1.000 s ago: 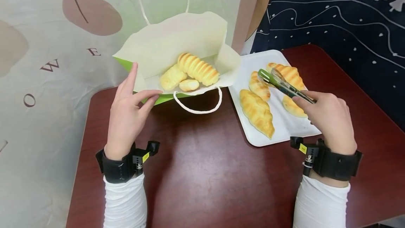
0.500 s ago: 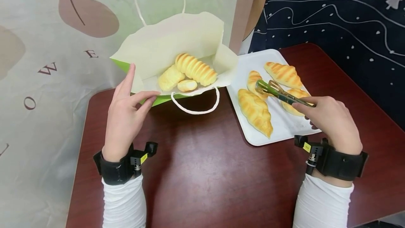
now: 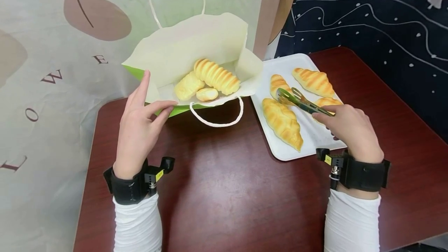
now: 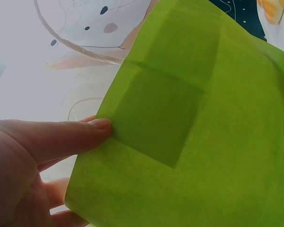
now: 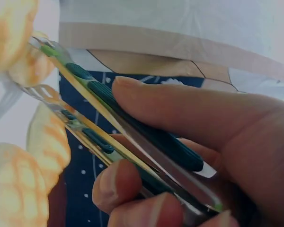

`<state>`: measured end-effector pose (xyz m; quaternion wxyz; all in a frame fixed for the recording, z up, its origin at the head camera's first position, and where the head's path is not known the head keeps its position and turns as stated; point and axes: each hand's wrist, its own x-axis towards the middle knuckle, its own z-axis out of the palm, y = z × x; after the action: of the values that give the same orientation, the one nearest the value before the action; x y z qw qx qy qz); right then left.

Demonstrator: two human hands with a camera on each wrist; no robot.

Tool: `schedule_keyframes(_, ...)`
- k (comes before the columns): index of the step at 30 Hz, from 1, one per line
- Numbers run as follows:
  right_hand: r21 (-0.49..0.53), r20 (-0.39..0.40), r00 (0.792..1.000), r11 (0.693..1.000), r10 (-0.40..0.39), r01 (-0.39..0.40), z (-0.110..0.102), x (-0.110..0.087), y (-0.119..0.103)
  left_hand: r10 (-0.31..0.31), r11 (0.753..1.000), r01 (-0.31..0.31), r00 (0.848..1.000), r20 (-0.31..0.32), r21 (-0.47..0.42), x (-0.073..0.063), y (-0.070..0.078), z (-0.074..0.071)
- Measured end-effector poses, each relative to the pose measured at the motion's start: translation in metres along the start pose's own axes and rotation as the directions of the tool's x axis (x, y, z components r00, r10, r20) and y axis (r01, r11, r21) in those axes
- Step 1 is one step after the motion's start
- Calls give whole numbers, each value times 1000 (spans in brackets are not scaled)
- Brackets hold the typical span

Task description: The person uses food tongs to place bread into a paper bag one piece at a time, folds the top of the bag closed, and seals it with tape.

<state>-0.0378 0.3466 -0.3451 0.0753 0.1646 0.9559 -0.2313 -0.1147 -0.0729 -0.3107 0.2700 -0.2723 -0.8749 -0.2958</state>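
This is an indoor corner, home or studio unclear, with a reddish-brown worktop (image 3: 224, 189) against a creased, pale lettered sheet (image 3: 45, 127) and a navy tree-print sheet (image 3: 378, 46).

There are three golden, elongated bread rolls (image 3: 217, 77) inside one green paper bag (image 3: 196, 42) with two white cord handles (image 3: 217, 125), four on one white rectangular tray (image 3: 309, 143), and one pair of green tongs (image 3: 304, 104).
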Motion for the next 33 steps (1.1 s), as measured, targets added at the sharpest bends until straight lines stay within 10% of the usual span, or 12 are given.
schedule_keyframes(33,1,-337,933,991,-127,135,20,23,-1,-6,1000,6,1000,13,9,1,-1,1)
